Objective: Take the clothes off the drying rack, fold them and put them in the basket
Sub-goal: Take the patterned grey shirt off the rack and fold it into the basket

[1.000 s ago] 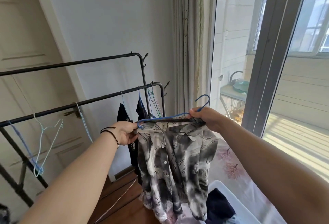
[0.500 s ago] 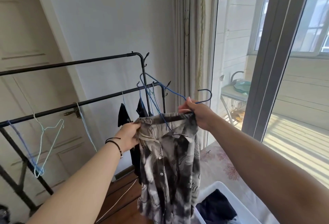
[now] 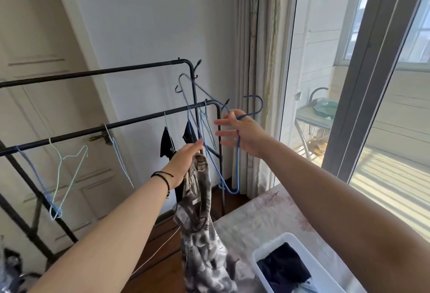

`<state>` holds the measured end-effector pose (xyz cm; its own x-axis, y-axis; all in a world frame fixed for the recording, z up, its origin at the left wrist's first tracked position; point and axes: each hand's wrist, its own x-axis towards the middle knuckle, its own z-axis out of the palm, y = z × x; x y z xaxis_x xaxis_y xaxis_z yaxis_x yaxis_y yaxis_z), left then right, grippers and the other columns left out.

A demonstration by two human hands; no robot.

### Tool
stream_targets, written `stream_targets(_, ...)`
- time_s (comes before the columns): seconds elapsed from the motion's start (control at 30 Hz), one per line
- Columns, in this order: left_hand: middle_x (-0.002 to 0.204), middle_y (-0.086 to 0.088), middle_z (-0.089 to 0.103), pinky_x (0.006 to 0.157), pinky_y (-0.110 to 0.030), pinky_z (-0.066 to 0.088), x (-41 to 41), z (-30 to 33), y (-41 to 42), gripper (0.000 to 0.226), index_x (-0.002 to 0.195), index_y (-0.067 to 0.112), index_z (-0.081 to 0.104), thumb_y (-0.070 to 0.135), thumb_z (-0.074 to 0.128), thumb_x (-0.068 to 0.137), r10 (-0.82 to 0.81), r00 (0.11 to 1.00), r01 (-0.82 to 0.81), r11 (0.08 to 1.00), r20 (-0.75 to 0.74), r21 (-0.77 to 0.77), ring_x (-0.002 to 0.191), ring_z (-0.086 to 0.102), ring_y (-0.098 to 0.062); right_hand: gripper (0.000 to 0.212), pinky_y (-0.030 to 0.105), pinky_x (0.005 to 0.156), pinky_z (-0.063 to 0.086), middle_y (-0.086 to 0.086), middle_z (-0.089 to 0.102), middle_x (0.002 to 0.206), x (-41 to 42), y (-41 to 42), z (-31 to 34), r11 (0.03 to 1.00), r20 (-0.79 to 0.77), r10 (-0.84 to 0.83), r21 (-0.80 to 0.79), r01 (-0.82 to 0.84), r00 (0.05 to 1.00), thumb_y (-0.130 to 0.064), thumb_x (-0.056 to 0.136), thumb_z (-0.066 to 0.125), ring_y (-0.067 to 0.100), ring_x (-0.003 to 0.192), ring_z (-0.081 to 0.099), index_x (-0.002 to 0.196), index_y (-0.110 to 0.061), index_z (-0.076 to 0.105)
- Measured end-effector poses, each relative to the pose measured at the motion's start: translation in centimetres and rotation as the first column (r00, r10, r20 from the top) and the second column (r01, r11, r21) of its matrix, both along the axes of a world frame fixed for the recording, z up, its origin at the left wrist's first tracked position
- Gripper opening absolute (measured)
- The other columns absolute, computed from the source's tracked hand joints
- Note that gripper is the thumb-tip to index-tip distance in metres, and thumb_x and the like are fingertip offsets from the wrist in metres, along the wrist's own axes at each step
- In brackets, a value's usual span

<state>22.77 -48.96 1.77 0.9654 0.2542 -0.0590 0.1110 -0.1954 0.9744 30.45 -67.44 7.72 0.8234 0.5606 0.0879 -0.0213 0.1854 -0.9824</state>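
Now off its hanger [image 3: 229, 153], patterned shirt [image 3: 200, 223] hangs bunched.

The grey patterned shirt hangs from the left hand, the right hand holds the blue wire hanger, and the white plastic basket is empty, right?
Not quite: in the head view the white plastic basket already holds dark folded clothing. The grey patterned shirt does hang from the left hand, and the right hand holds the blue wire hanger.
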Motion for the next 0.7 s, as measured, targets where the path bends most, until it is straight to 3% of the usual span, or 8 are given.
stream_targets(0.07, 0.123, -0.005, 0.059, 0.104, -0.039, 0.038, 0.3, 0.1, -0.1, 0.086, 0.129, 0.014, 0.055, 0.080, 0.045, 0.076, 0.070, 0.997, -0.070, 0.998, 0.044, 0.006, 0.117, 0.053, -0.021, 0.021, 0.045, 0.080, 0.060, 0.007, 0.068, 0.118, -0.7, 0.9, -0.1, 0.993, 0.053, -0.023, -0.114, 0.029, 0.998, -0.032, 0.103, 0.044, 0.027, 0.098, 0.069, 0.105, -0.014, 0.056)
stream_targets(0.2, 0.099, -0.006, 0.066, 0.069, -0.029, 0.039, 0.4, 0.2, 0.3, 0.071, 0.096, 0.013, 0.062, 0.076, 0.031, 0.089, 0.291, 0.947, -0.305, 0.947, 0.135, 0.097, 0.086, 0.057, -0.020, 0.026, 0.037, 0.066, 0.060, 0.005, 0.065, 0.097, -1.2, 2.5, -0.8, 0.932, 0.219, -0.047, -0.341, 0.122, 0.975, -0.021, 0.101, 0.047, 0.020, 0.078, 0.066, 0.108, 0.001, 0.059)
stream_targets(0.27, 0.092, -0.006, 0.070, 0.068, -0.032, 0.042, 0.6, 0.3, 0.8, 0.077, 0.092, 0.011, 0.068, 0.077, 0.027, 0.089, 0.366, 0.921, -0.378, 0.921, 0.131, 0.089, 0.074, 0.057, -0.018, 0.022, 0.035, 0.059, 0.058, 0.006, 0.062, 0.087, -1.3, 3.1, -1.4, 0.879, 0.292, 0.002, -0.456, 0.137, 0.956, -0.019, 0.100, 0.047, 0.021, 0.072, 0.061, 0.101, 0.000, 0.058)
stream_targets(0.37, 0.079, -0.009, 0.073, 0.081, -0.043, 0.052, 1.1, 0.8, 1.7, 0.093, 0.088, 0.003, 0.074, 0.089, 0.042, 0.073, 0.353, 0.936, -0.349, 0.920, -0.009, -0.177, 0.073, 0.063, -0.026, 0.024, 0.037, 0.063, 0.056, 0.005, 0.061, 0.081, -1.4, 4.1, -3.0, 0.787, 0.373, 0.113, -0.599, 0.146, 0.921, -0.023, 0.100, 0.047, 0.024, 0.071, 0.060, 0.100, -0.002, 0.059)
stream_targets(0.47, 0.068, -0.012, 0.069, 0.061, -0.032, 0.058, 1.7, 1.1, 2.1, 0.055, 0.082, 0.000, 0.072, 0.054, 0.064, 0.087, 0.315, 0.939, -0.342, 0.888, -0.136, -0.309, 0.052, 0.064, -0.023, 0.031, 0.045, 0.074, 0.058, 0.013, 0.068, 0.089, -1.7, 4.7, -4.0, 0.683, 0.525, 0.239, -0.689, 0.243, 0.817, -0.035, 0.099, 0.047, 0.031, 0.076, 0.065, 0.101, -0.008, 0.061)
stream_targets(0.53, 0.059, -0.009, 0.067, 0.047, -0.025, 0.053, 1.6, 1.2, 1.9, 0.029, 0.077, 0.006, 0.067, 0.030, 0.063, 0.093, 0.283, 0.938, -0.335, 0.886, -0.199, -0.321, 0.044, 0.062, -0.019, 0.030, 0.043, 0.073, 0.055, 0.015, 0.068, 0.090, -2.0, 4.9, -4.2, 0.667, 0.568, 0.292, -0.698, 0.262, 0.770, -0.038, 0.098, 0.049, 0.028, 0.075, 0.063, 0.100, -0.011, 0.063)
stream_targets(0.63, 0.054, -0.005, 0.064, 0.043, -0.022, 0.051, 1.7, 1.1, 2.2, 0.028, 0.073, 0.009, 0.063, 0.024, 0.058, 0.097, 0.296, 0.923, -0.369, 0.862, -0.246, -0.347, 0.046, 0.060, -0.018, 0.022, 0.038, 0.076, 0.052, 0.004, 0.068, 0.089, -1.9, 5.1, -4.7, 0.679, 0.566, 0.329, -0.698, 0.226, 0.756, -0.038, 0.094, 0.055, 0.022, 0.084, 0.063, 0.101, -0.020, 0.066)
stream_targets(0.7, 0.058, -0.006, 0.063, 0.045, -0.023, 0.051, 1.8, 1.3, 2.4, 0.029, 0.073, 0.009, 0.061, 0.024, 0.057, 0.098, 0.319, 0.920, -0.386, 0.836, -0.227, -0.389, 0.051, 0.060, -0.019, 0.023, 0.031, 0.083, 0.050, -0.002, 0.067, 0.100, -1.5, 5.0, -5.5, 0.748, 0.496, 0.304, -0.653, 0.119, 0.813, -0.032, 0.091, 0.062, 0.016, 0.094, 0.063, 0.110, -0.021, 0.065)
